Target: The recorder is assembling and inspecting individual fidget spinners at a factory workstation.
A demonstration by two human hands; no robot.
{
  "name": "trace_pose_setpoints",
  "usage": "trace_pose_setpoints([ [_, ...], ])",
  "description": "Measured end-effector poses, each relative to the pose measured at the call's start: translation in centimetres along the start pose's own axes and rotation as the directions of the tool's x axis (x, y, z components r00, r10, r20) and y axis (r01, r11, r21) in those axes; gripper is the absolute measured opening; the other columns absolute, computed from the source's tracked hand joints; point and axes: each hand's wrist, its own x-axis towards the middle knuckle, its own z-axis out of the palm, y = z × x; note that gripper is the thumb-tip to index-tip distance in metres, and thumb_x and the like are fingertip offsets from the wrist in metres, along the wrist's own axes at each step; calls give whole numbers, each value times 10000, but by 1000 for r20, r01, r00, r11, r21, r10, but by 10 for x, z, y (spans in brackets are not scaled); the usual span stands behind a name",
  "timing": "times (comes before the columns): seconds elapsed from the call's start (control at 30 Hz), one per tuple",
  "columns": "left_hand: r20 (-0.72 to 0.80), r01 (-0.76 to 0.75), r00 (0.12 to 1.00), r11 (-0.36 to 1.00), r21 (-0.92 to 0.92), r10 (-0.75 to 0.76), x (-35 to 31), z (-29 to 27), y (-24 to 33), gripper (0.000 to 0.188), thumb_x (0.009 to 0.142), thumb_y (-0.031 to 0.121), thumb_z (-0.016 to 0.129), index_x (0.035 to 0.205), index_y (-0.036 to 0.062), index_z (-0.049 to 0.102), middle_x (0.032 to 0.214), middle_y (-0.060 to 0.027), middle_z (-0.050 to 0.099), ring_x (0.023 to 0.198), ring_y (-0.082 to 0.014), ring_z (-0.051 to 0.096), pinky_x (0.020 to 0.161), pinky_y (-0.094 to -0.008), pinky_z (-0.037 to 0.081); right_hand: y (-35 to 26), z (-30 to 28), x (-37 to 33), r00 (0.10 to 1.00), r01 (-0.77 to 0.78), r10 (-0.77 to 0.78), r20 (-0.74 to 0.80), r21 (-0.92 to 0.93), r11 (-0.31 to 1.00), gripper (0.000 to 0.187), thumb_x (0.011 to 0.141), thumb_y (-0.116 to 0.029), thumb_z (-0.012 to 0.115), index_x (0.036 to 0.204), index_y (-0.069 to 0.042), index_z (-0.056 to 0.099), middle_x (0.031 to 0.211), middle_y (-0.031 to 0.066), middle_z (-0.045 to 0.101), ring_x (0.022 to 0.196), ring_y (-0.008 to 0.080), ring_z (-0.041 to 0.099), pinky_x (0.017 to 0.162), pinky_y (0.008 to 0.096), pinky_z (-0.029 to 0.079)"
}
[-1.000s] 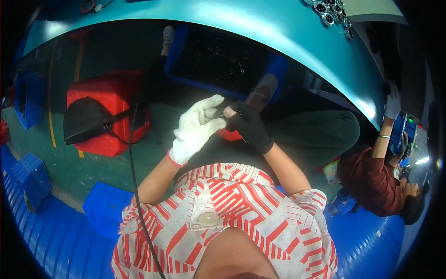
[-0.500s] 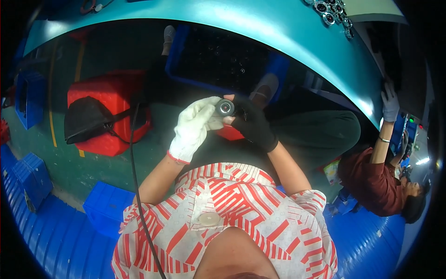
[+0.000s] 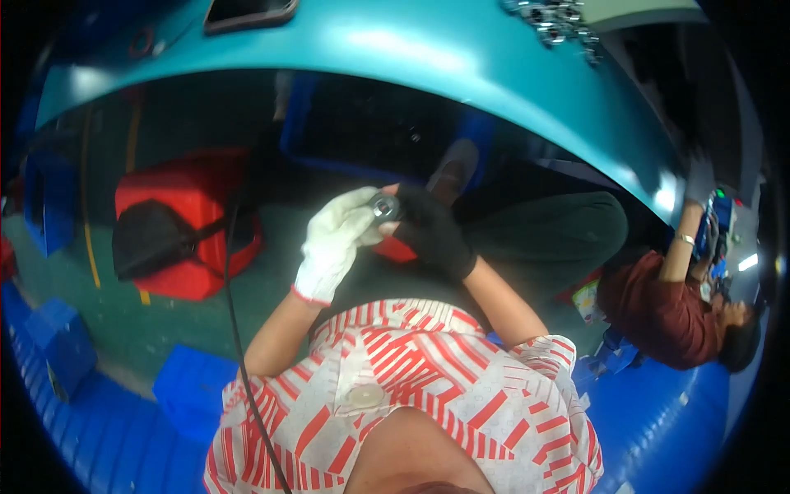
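Note:
Both my hands meet in front of my waist, below the table's near edge. Between them is a small round dark part [image 3: 383,207] with a shiny metal ring around its centre, its face tilted up. My left hand [image 3: 336,235], in a white knit glove with a red cuff, pinches it from the left. From the right, my right hand [image 3: 434,230] grips it with bare fingertips that stick out of a black glove. Some blur hides the part's fine detail.
Shiny round metal parts [image 3: 555,31] lie heaped on the turquoise table [image 3: 346,49], where a phone [image 3: 250,13] also rests. Below is a blue crate [image 3: 288,144]. A black bag [image 3: 152,240] sits on a red stool [image 3: 177,185]. A co-worker [image 3: 666,313] reaches in from the right.
The view has shifted, bringing the phone into sight at the top. My hands, still around the round part, appear slightly lower and farther left, and the part's face has tilted.

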Motion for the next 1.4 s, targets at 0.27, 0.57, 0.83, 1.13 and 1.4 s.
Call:
trace_pose_setpoints([
  [0.27, -81, -6, 997, 999, 37, 9, 8, -11, -3, 348, 920, 213, 574, 1189, -5, 529, 971, -139, 629, 835, -246, 650, 737, -358, 546, -31, -35, 14, 983, -127, -28, -181, -785, 606, 398, 815, -323, 659, 1082, -32, 610, 796, 133, 650, 605, 282, 636, 525, 390, 471],
  [0.57, -49, -18, 999, 999, 38, 20, 15, -8, -4, 338, 909, 188, 582, 1166, -22, 516, 938, -152, 630, 783, -245, 645, 679, -333, 552, -136, -174, 6, 731, 106, -497, -468, -641, 760, 107, 810, -78, 673, 907, -34, 658, 741, 89, 645, 635, 140, 596, 607, 275, 471],
  [0.83, -58, 5, 998, 997, 79, -1, 24, 10, -1, 298, 908, 144, 576, 1137, -38, 521, 922, -158, 636, 750, -234, 648, 662, -321, 557, -64, -392, 58, 643, -386, -648, -408, -904, 185, 289, 836, -266, 612, 1069, -95, 591, 1086, 180, 602, 915, 357, 605, 777, 426, 492],
  [1.13, -5, 2, 1000, 996, 94, -1, 19, 9, -2, 335, 909, 159, 578, 1166, -45, 509, 948, -147, 627, 780, -224, 641, 690, -323, 552, -120, -262, 7, 719, 69, -115, -685, -94, 993, 388, 887, -371, 608, 1077, -33, 602, 968, 101, 649, 846, 212, 622, 727, 316, 504],
  [1.4, 3, -95, 995, 974, 207, 97, 2, 32, 12, 459, 912, 231, 588, 1259, -43, 464, 1019, -154, 637, 868, -223, 647, 774, -327, 539, -72, -69, -27, 923, -255, 366, 116, 898, 359, 332, 951, -307, 524, 1124, -28, 569, 974, 130, 645, 816, 210, 649, 632, 276, 523],
])
